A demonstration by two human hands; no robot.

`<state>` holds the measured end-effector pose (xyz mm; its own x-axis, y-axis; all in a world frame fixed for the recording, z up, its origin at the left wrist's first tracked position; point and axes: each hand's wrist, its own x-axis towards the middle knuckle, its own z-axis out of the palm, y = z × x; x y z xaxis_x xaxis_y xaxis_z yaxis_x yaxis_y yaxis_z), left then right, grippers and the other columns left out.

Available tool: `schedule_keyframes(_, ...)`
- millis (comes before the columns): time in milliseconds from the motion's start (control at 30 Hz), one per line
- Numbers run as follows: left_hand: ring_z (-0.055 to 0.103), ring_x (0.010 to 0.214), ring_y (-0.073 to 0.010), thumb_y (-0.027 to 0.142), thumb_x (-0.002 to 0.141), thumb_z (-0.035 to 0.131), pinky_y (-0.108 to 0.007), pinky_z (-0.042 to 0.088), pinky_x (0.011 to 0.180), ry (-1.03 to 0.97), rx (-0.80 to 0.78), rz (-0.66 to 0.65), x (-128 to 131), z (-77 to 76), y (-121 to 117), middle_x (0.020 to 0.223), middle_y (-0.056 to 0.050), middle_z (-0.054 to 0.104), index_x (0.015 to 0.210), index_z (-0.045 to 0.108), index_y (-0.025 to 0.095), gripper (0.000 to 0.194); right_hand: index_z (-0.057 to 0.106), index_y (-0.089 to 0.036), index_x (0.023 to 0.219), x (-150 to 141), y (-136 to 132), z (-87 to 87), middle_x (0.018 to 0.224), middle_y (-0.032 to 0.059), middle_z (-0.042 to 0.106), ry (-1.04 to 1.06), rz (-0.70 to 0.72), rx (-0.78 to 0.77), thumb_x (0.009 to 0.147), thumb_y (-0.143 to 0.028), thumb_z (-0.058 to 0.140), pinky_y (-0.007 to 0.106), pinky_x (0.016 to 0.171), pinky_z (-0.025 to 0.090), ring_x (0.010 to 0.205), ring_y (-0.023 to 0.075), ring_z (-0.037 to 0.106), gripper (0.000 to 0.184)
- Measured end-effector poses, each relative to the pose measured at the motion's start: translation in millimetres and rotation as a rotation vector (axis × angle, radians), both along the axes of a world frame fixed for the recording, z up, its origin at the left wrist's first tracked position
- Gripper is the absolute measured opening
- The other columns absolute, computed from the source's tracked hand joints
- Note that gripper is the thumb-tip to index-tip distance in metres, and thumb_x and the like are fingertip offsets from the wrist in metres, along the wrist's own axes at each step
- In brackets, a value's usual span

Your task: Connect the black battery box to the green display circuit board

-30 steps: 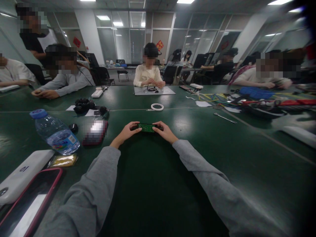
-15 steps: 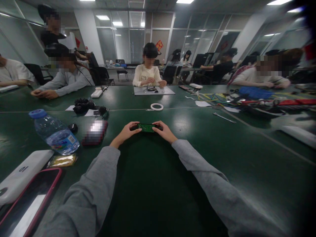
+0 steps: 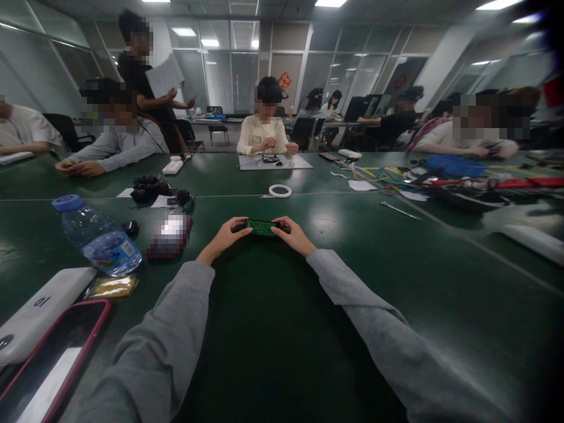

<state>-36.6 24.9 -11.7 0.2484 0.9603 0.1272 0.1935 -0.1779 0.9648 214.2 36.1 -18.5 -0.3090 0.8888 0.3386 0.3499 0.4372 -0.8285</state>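
Observation:
A small green circuit board (image 3: 262, 228) is held up between my two hands, a little above the dark green table (image 3: 264, 329). My left hand (image 3: 228, 235) grips its left end, thumb across the face and fingers behind. At the right end, my right hand (image 3: 293, 232) pinches it the same way. Small light parts and marks show on the board's face; its back is hidden. Beyond the board lies a white ring-shaped roll (image 3: 280, 191), touched by neither hand.
On my left are a water bottle (image 3: 99, 241), a red-edged phone (image 3: 170, 236), a white power bank (image 3: 42, 311) and a larger pink-framed phone (image 3: 57, 364). A wrench (image 3: 400, 210) and tangled cables (image 3: 462, 176) lie to the right. Several people sit around the table.
My hands and the circuit board stay nearly in place. In the left background, a standing person with white papers has moved to the right.

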Motion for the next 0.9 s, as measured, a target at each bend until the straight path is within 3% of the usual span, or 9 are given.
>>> schedule_keyframes(200,0.045,0.124,-0.0252,0.032,0.069,0.069,-0.048,0.031,0.106,0.019,0.056,-0.032,-0.3,3.7,-2.7,0.130,-0.011,0.051,0.122,0.049,0.022,0.057,0.054,-0.021,0.109,1.2,2.3,-2.7,0.101,0.0045,0.056,-0.010,0.008,0.072,0.079,-0.040,0.061,0.034,0.079,0.047,0.093,0.0183,0.055,0.037)
schedule_keyframes(433,0.048,0.120,-0.0222,0.025,0.066,0.071,-0.044,0.032,0.106,0.008,0.141,-0.062,-1.3,-0.7,-0.1,0.128,-0.010,0.053,0.122,0.049,0.021,0.060,0.048,-0.021,0.119,0.5,2.1,-5.3,0.105,0.0057,0.056,-0.094,-0.002,0.144,0.074,-0.034,0.067,0.036,0.082,0.045,0.095,0.0198,0.054,0.051)
schedule_keyframes(700,0.049,0.119,-0.0229,0.028,0.066,0.072,-0.046,0.031,0.107,-0.015,0.133,-0.041,-1.1,-3.8,2.3,0.128,-0.011,0.053,0.122,0.049,0.020,0.061,0.050,-0.020,0.113,-0.2,0.7,-4.0,0.103,0.0061,0.055,-0.156,-0.018,0.177,0.075,-0.035,0.066,0.038,0.084,0.044,0.097,0.0209,0.053,0.044)
schedule_keyframes(900,0.048,0.120,-0.0230,0.036,0.073,0.066,-0.044,0.032,0.106,-0.056,0.118,0.019,1.6,-4.1,3.7,0.130,-0.012,0.051,0.122,0.049,0.019,0.055,0.045,-0.021,0.114,-7.4,-15.6,7.9,0.109,0.0077,0.053,-0.304,-0.117,0.362,0.074,-0.025,0.062,0.041,0.087,0.042,0.102,0.0240,0.049,0.043)
